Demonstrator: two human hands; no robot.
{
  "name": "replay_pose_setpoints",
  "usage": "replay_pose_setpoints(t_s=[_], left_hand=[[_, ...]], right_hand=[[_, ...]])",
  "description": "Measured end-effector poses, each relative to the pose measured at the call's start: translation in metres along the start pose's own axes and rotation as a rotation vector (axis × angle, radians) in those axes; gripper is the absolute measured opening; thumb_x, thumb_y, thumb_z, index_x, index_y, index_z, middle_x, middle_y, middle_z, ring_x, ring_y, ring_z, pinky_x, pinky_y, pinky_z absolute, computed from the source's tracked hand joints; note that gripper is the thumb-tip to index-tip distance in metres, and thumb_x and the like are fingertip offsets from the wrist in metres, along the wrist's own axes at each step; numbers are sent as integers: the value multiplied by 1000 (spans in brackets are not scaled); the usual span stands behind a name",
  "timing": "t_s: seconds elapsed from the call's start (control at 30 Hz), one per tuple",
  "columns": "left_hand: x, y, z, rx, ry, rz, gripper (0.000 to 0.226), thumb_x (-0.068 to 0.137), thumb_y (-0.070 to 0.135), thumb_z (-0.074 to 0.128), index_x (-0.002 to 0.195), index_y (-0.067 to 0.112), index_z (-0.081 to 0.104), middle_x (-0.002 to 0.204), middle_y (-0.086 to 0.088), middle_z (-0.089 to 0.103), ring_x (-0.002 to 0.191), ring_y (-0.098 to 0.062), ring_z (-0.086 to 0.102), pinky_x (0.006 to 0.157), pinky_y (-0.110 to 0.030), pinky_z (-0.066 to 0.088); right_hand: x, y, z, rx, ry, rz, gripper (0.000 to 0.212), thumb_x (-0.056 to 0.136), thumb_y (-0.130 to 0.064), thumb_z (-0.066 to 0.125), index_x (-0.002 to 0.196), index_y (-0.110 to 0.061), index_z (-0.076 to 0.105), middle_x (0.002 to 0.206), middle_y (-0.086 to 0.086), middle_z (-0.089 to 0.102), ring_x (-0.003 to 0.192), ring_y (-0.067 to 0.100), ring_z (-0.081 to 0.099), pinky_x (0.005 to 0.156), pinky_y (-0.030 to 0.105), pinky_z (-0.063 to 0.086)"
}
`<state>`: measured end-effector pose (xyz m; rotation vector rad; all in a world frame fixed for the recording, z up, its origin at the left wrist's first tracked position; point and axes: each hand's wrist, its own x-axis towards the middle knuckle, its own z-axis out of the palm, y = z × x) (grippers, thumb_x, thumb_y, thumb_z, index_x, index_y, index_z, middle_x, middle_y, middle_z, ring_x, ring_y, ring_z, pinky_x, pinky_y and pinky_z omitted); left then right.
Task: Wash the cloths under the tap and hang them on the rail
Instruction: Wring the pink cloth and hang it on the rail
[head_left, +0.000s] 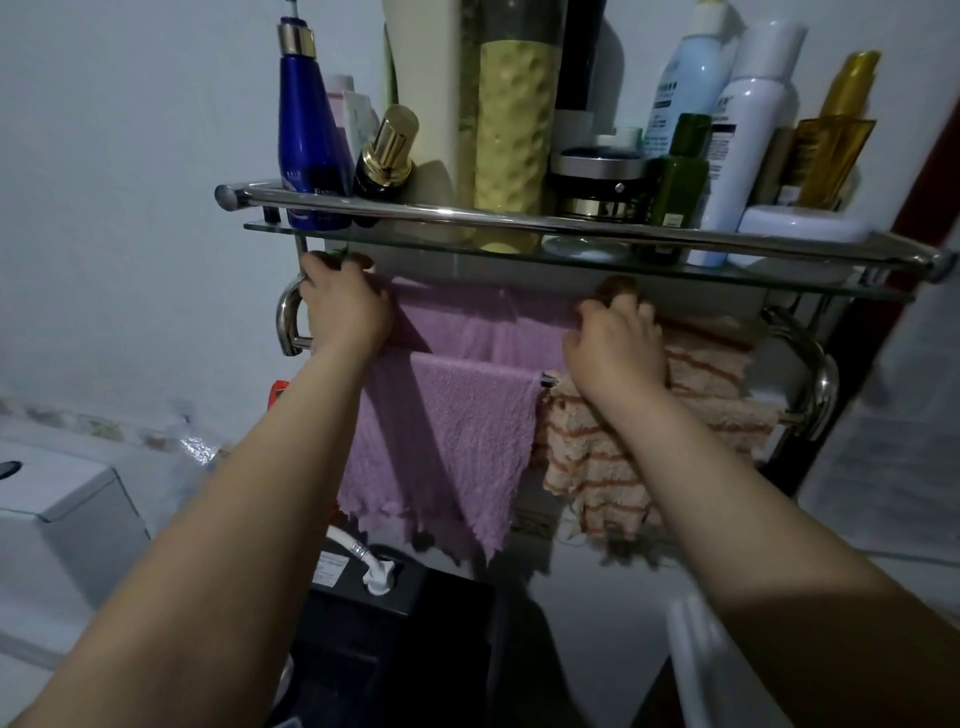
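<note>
A pink cloth (467, 431) hangs over the chrome rail (291, 332) under the glass shelf, draped across the back and front bars. My left hand (345, 306) grips its top left edge at the back bar. My right hand (615, 343) holds its top right edge, where it meets an orange-striped cloth (597, 467) that hangs beside it on the right half of the rail. The fingertips of both hands are hidden behind the cloth and under the shelf.
The glass shelf (291, 228) just above my hands carries several bottles and jars, among them a blue bottle (309, 145). A white box (62, 525) stands at the lower left. A black object with a white hose fitting (379, 577) sits below the cloths.
</note>
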<state>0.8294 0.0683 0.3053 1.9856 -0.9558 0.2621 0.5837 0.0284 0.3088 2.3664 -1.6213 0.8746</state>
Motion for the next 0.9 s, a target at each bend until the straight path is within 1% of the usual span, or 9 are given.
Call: replay_pose_setpoints(t_s=[0.07,0.1,0.2,0.33,0.43,0.6,0.73,0.77,0.9], left_hand=[[-12,0,4,77,101,161,34,94,28,51,121,9,59,130,-22,44,114,-41,45,95,-48,41],[-17,2,8,122,98,257,35,95,30,48,120,8,60,124,-21,51,111,-40,48,92,-46,41],[-25,15,19,175,-60,358,48,100,42,33,123,5,56,124,-21,58,117,-37,48,99,-43,36],[2,15,17,250,-235,278,53,102,40,23,146,13,34,153,-15,32,143,-30,24,116,-44,15],[28,1,11,382,-303,274,51,102,37,20,147,18,31,158,-8,24,146,-26,16,119,-48,9],[11,-6,12,394,-66,338,50,99,40,33,139,12,42,142,-21,43,128,-40,40,112,-51,24],[-3,-10,22,353,-159,302,56,99,49,26,145,18,35,154,-16,28,144,-34,20,116,-48,16],[-4,-9,19,328,-163,283,56,99,48,26,145,17,35,153,-17,30,143,-34,21,116,-48,18],[-32,13,15,206,-54,370,43,98,37,41,127,7,52,125,-21,54,115,-37,49,98,-44,38]], right_hand=[[3,2,-5,-64,-3,-81,36,97,-26,43,130,-16,52,131,15,49,121,34,40,99,41,30],[4,2,-6,-70,-20,-121,36,98,-28,41,131,-16,50,130,13,51,121,33,42,100,42,29],[8,1,-8,-128,-135,-179,36,100,-32,35,130,-18,47,130,11,53,122,31,46,106,50,24],[9,5,-6,-215,-205,-137,34,100,-31,33,129,-18,45,133,10,50,125,30,43,110,57,15],[4,10,-4,-246,-206,-133,39,100,-32,31,137,-23,37,142,8,43,132,30,35,110,61,8],[-2,17,3,-198,-168,-140,46,100,-38,30,144,-25,29,149,6,36,138,29,26,110,64,4],[0,20,4,-157,-193,-146,48,100,-41,27,145,-25,27,148,5,36,139,28,26,111,63,4],[-2,18,2,-133,-206,-141,48,100,-41,26,145,-25,27,147,5,37,138,28,27,111,62,4],[-14,26,1,1,-98,-202,49,99,-40,32,145,-26,28,149,2,35,139,24,25,113,56,5]])
